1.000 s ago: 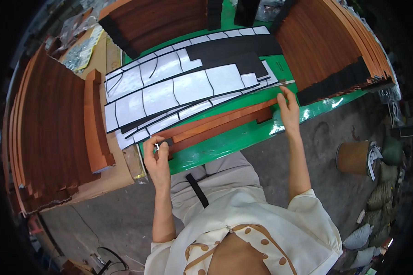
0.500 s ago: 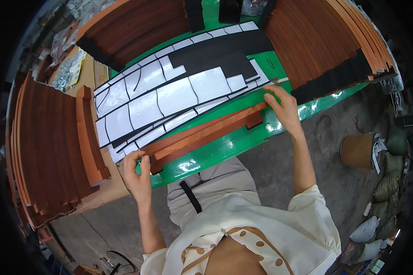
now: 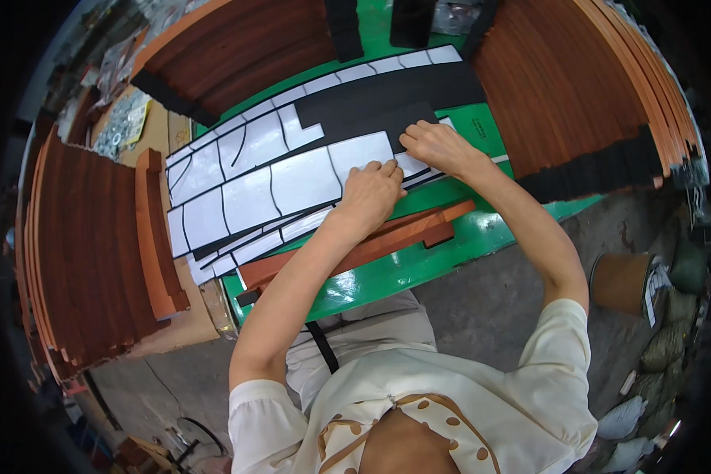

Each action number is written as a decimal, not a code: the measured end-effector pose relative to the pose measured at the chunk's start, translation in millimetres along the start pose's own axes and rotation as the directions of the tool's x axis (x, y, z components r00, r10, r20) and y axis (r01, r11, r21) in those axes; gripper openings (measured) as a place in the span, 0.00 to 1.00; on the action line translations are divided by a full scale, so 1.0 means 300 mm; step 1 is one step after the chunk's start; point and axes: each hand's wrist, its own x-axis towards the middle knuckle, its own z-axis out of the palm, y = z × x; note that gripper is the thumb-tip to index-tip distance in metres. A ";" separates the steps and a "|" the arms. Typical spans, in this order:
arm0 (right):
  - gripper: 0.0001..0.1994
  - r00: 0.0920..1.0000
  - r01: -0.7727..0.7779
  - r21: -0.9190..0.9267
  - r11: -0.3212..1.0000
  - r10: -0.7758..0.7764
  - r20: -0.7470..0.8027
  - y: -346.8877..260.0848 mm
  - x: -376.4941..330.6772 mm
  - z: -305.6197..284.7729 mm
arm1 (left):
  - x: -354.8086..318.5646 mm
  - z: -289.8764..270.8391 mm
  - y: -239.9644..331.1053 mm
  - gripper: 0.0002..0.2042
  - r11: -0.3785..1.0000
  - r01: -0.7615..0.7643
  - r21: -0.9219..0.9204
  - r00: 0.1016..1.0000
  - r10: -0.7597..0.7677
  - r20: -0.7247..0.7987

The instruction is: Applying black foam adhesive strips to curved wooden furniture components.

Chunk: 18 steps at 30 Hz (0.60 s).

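Observation:
Both my hands have met over the right end of a row of white-faced pads (image 3: 304, 178) with black edges. My left hand (image 3: 371, 196) is closed, its fingers bent together at a small white-faced pad (image 3: 409, 164). Just to the right, my right hand (image 3: 441, 148) curls its fingers over the same small pad's upper end; the fingertips are partly hidden. Closer to me, under my left forearm, a reddish-brown wooden bar (image 3: 371, 243) with a short foot at its right end lies on the green tabletop (image 3: 344, 292).
Stacks of brown wooden boards stand at left (image 3: 83, 245), back (image 3: 237, 59) and right (image 3: 565, 79). Another wooden bar (image 3: 159, 237) leans by the left stack. A black sheet (image 3: 363, 103) lies behind the pads. A brown bin (image 3: 622, 280) stands on the floor at right.
Both hands have let go of the wooden bar's ends, leaving it on the tabletop. They have moved inward and away from me to the right end of the white-faced row.

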 end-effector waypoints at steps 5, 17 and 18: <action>0.09 0.990 0.126 -0.066 0.990 -0.121 0.066 0.035 -0.040 0.012 | 0.034 0.064 0.015 0.12 0.998 0.028 -0.059 0.999 -0.027 0.022; 0.11 0.722 -0.609 0.546 0.575 0.687 0.081 0.067 -0.015 -0.070 | 0.042 0.056 0.011 0.11 0.998 0.009 -0.058 0.992 -0.017 -0.125; 0.11 0.666 -0.621 0.600 0.504 0.743 0.066 0.061 -0.037 -0.099 | 0.055 0.016 0.002 0.10 0.956 0.095 -0.276 0.982 -0.136 -0.133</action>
